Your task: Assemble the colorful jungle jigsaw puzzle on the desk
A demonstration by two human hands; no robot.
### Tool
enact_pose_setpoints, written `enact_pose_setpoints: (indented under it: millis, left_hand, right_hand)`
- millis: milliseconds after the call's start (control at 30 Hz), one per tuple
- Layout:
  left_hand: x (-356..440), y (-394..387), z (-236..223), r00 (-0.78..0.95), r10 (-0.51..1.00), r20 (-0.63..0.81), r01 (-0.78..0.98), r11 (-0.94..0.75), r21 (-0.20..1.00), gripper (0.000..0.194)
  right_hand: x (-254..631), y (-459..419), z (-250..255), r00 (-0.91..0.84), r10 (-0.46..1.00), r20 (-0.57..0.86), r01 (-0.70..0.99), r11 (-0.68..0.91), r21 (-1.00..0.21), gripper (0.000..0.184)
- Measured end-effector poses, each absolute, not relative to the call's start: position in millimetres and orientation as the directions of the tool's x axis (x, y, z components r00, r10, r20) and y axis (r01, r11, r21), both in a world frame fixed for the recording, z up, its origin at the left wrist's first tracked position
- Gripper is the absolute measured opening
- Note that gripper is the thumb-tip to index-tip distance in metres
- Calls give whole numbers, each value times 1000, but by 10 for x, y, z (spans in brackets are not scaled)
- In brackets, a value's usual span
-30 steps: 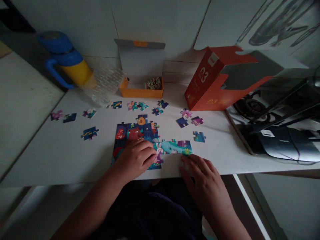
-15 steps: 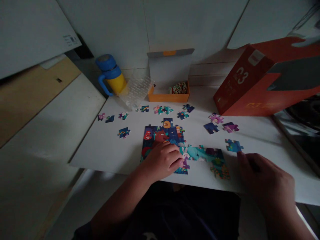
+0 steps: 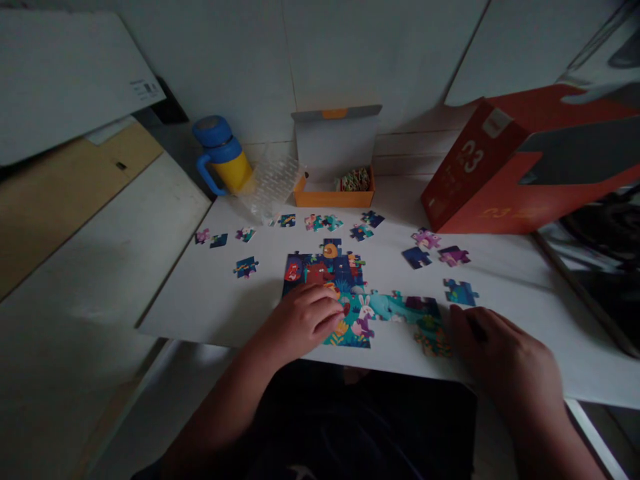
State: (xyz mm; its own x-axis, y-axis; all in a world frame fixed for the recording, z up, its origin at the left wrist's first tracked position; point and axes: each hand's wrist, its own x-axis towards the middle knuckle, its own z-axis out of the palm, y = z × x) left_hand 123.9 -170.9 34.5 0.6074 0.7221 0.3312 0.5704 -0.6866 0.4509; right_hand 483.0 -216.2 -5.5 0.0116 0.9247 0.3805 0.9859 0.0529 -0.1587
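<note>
Puzzle on white tabletop, partly joined. Done: block at left, strip running right and turning toward front at far end — gap beneath strip unfilled. Remaining: about a dozen loose pieces, behind and to both sides. Left hand resting on block, fingers curled; grip not discernible. Right hand just beside strip's end, near loose teal piece, thumb and forefinger close — cannot tell if pinching anything.
</note>
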Motion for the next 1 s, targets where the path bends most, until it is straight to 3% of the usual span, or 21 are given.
enact_pose_setpoints:
  millis: [300,533,767,1000]
  left_hand:
    - [74,-1554,482,262,921,287,937,-315,155,21]
    - [-531,-1531,513,64,976,210,976,-105,189,30]
    - [-1181,-1105,547,-30,991,130,995,17,97,51]
    - [-1679,-569,520,-132,989,-64,991,134,21,64]
  right_hand:
    - [4837,-2176,-66,35,951,307,986,16,-163,52]
    - [4833,-2177,-62,45,955,293,985,6,-173,57]
    - [4883,-2185,-99,44,965,260,982,6,-191,51]
    - [4847,-2170,-71,41,958,282,979,18,-202,52]
